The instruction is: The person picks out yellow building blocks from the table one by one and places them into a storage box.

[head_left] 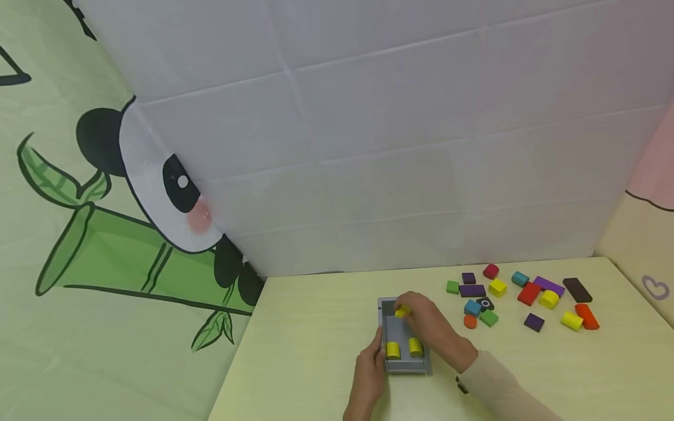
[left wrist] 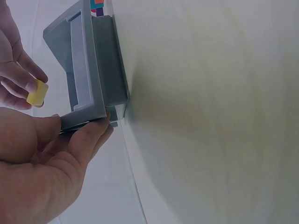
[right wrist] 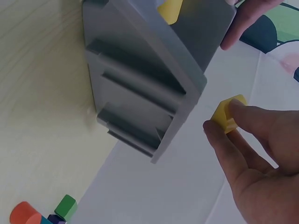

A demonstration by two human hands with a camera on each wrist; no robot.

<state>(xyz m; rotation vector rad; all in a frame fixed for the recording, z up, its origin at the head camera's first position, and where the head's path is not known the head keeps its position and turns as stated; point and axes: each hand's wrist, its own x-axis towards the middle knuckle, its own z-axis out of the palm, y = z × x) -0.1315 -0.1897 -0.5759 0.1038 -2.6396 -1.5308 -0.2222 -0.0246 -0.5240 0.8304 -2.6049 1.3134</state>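
A grey rectangular box [head_left: 404,367] with raised walls sits on the table, two yellow cylinders [head_left: 393,351] [head_left: 415,347] standing inside its near end. My left hand [head_left: 368,371] holds the box's left side; in the left wrist view the thumb lies on the rim and the fingers wrap beneath it. Over the far end of the box, my right hand [head_left: 429,321] pinches a small yellow block [right wrist: 227,113] between thumb and fingertips. The right wrist view shows that block apart from the box wall, with flat, angled faces.
To the right of the box lie scattered blocks, among them a red block [head_left: 529,293], a dark plank [head_left: 577,290], a purple block [head_left: 472,290], a green block [head_left: 489,318] and a yellow cylinder [head_left: 571,320]. A white cloth wall [head_left: 389,175] stands behind the table.
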